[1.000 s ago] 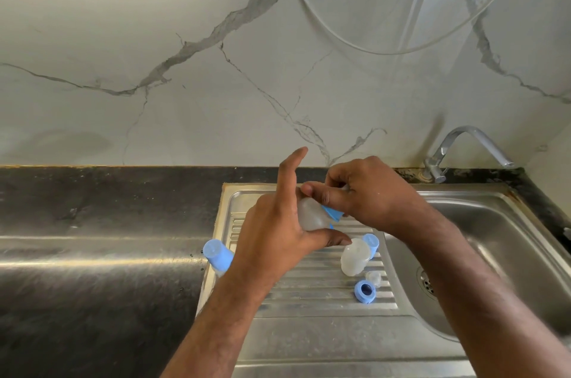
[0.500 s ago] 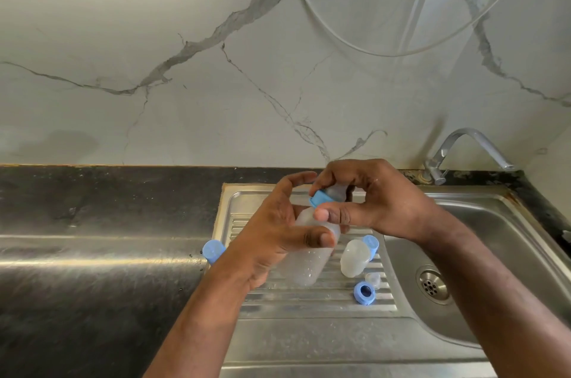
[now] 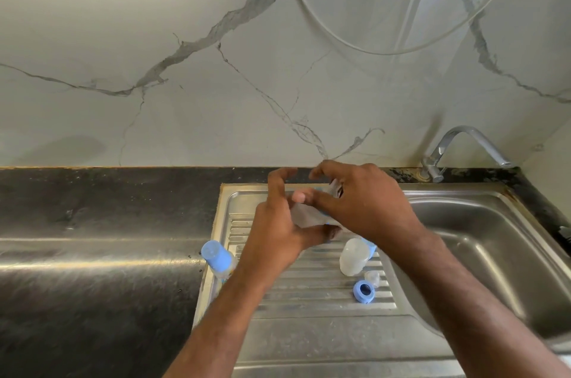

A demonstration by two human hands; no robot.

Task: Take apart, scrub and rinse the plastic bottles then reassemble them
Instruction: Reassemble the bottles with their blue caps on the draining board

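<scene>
So, quick rundown, left to right:
Counter (image 3: 92, 254): dark and shiny, took up the whole left side.
Capped bottle (image 3: 217, 258): stood at the left edge of the drainboard (image 3: 309, 340), blue cap on, partly hidden behind the left forearm.
Left hand (image 3: 278, 223): curled round the clear bottle (image 3: 304, 217) from below and behind, thumb underneath, index finger lifted off and arched above it.
Clear bottle: held up over the drainboard between both hands, lying roughly sideways, mostly covered and a bit blurred.
Right hand (image 3: 361, 204): wrapped over the bottle's right end, fingers bent and gripping there; only slivers of blue peeked out, couldn't tell what part exactly.
Second clear bottle (image 3: 353, 257): lay on the drainboard ribs just below the right wrist, blue piece at its far end.
Small clear part (image 3: 372, 278): sat right beside that bottle.
Blue ring (image 3: 364, 291): loose on the ribs, touching or nearly touching the clear part.
Sink basin (image 3: 494, 254): steel, off to the right.
Tap (image 3: 463, 146): chrome, at the back right corner.
</scene>
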